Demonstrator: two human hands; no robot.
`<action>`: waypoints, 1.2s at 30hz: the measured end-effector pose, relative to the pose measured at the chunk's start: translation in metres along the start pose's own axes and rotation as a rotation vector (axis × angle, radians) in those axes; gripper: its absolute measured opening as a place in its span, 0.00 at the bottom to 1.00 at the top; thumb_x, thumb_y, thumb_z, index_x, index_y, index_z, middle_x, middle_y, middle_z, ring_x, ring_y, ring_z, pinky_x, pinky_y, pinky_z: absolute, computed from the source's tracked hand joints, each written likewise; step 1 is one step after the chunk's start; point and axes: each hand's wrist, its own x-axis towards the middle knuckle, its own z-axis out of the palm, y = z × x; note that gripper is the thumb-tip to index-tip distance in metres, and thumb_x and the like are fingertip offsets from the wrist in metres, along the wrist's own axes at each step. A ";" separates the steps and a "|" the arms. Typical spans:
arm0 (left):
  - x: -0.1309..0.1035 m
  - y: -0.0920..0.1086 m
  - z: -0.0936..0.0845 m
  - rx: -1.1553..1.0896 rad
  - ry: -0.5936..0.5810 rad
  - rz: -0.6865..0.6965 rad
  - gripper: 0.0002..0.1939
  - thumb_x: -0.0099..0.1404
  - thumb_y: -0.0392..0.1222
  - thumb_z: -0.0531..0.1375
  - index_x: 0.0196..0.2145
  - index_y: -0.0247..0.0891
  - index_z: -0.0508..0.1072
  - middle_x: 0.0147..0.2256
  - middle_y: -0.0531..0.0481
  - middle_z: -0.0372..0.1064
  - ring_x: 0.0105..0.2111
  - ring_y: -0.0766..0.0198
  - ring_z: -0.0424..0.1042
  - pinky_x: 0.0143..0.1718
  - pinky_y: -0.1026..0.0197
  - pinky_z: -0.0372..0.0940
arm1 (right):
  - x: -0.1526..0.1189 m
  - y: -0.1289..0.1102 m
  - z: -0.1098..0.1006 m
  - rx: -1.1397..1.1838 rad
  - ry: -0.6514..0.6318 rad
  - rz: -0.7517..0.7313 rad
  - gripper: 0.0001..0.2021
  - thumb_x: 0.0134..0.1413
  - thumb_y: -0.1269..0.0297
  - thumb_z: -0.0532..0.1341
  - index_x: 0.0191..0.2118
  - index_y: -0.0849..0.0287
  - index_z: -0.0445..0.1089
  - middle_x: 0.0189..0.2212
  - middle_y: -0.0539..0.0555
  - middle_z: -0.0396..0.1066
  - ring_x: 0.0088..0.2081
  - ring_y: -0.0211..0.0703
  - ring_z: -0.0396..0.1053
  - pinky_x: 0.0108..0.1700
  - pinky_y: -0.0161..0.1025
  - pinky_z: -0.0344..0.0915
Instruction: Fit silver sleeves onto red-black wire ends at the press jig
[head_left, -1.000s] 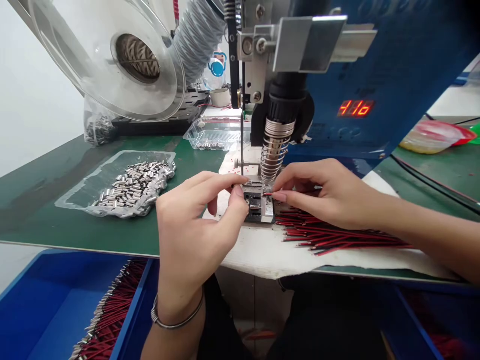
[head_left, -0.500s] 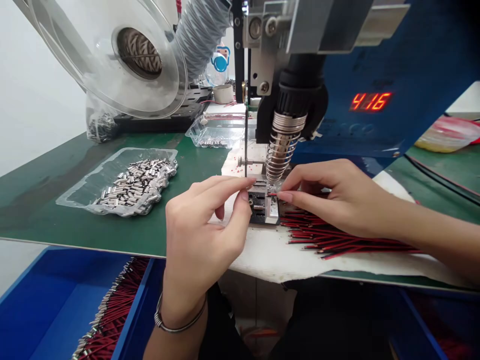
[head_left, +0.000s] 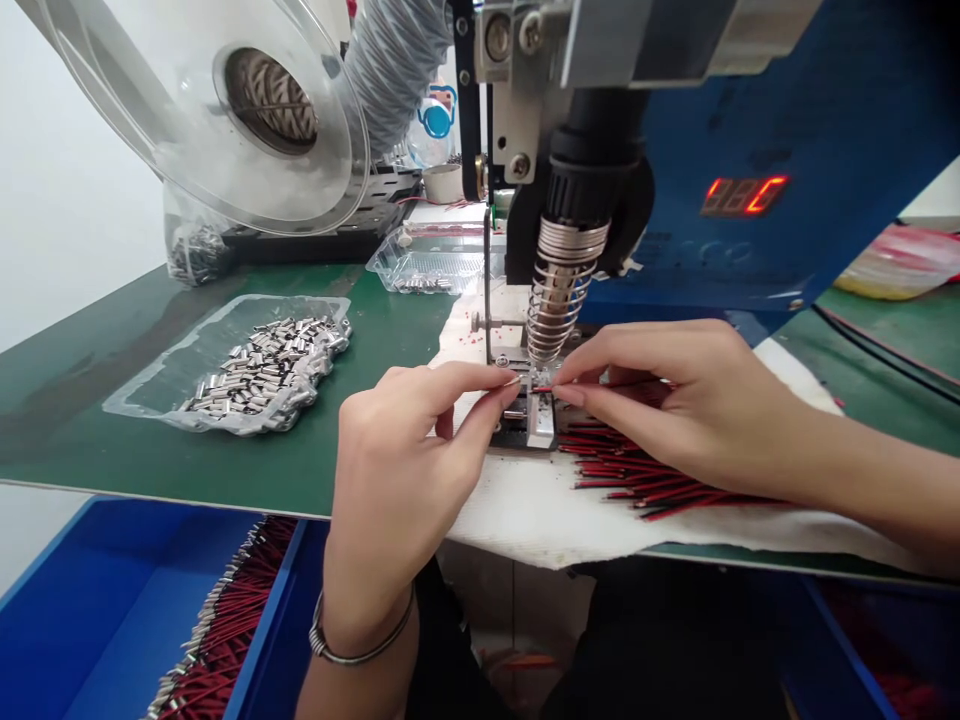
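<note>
Beneath the spring-wrapped tip (head_left: 559, 300) of a blue machine (head_left: 675, 290), the two hands come close together over a small metal fixture (head_left: 541, 430). The left hand (head_left: 420, 450) has its thumb and forefinger narrowed to a pinch on a small pale piece (head_left: 513, 382), too tiny to make out well, at the fixture's left side. A thin bracelet (head_left: 360, 657) circles that wrist. The right hand (head_left: 667, 395) pinches a red wire (head_left: 543, 388) between thumb and forefinger, its end lying over the fixture just below the tip and pointing toward the left hand's fingertips.

Below the right hand, a heap of red and black wires (head_left: 630, 480) lies on a white cloth (head_left: 517, 500) spread over the green tabletop (head_left: 390, 330). Left of the hands sits a clear tray (head_left: 139, 402) filled with small silvery metal parts (head_left: 251, 375); farther back, near the machine, is a second clear container (head_left: 386, 262) with a few similar parts. Down at the left, below the tabletop's edge, a blue bin (head_left: 67, 590) holds many red wires with silvery ends (head_left: 225, 610). Red characters glow on the machine's display (head_left: 746, 196).
</note>
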 end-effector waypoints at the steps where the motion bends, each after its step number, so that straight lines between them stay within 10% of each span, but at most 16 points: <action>1: 0.000 0.000 0.000 -0.012 0.002 0.007 0.07 0.67 0.36 0.71 0.39 0.50 0.85 0.31 0.61 0.83 0.26 0.66 0.74 0.34 0.58 0.72 | 0.000 0.000 0.000 -0.009 -0.002 -0.018 0.07 0.70 0.62 0.64 0.41 0.52 0.80 0.34 0.52 0.82 0.30 0.45 0.74 0.33 0.43 0.65; 36: 0.000 -0.001 0.000 0.015 -0.020 0.104 0.06 0.70 0.37 0.70 0.42 0.47 0.84 0.38 0.61 0.86 0.29 0.67 0.79 0.41 0.57 0.72 | -0.002 -0.004 0.005 -0.020 0.084 0.000 0.05 0.68 0.69 0.66 0.39 0.58 0.80 0.30 0.49 0.79 0.24 0.37 0.67 0.28 0.40 0.61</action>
